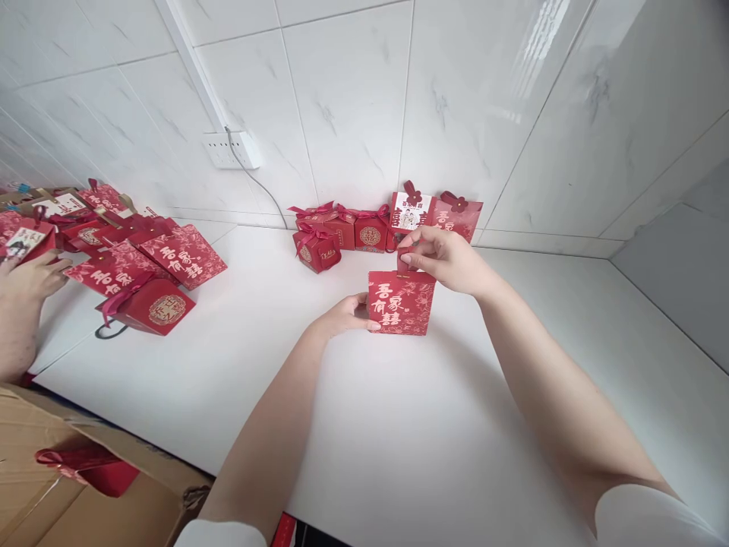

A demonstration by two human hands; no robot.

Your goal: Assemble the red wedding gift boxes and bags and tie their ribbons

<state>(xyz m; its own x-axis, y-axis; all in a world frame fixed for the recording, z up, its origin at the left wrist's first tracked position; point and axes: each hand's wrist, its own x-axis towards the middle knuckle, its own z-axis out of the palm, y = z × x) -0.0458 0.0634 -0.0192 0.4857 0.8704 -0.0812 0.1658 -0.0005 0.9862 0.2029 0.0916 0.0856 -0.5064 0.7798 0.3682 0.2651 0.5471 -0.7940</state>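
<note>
A red gift box point(403, 305) with pale gold Chinese characters and flower print stands upright on the white table point(456, 425). Its left side is gripped by my left hand point(345, 315), thumb at the front lower corner and the other fingers partly hidden behind. Above the box, my right hand point(447, 258) pinches a dark red strap point(403, 260) that rises from the top edge. Just behind, against the wall, are a box with a white printed front point(410, 211) and a red flower-topped box point(459, 216).
Small ribbon-tied red boxes point(317, 249) stand along the tiled wall. Many red boxes point(185, 257) are piled at the left, where another person's hand point(31, 281) touches one. A cardboard carton point(153, 505) holding a red box is at lower left. A cable point(256, 178) hangs from a socket.
</note>
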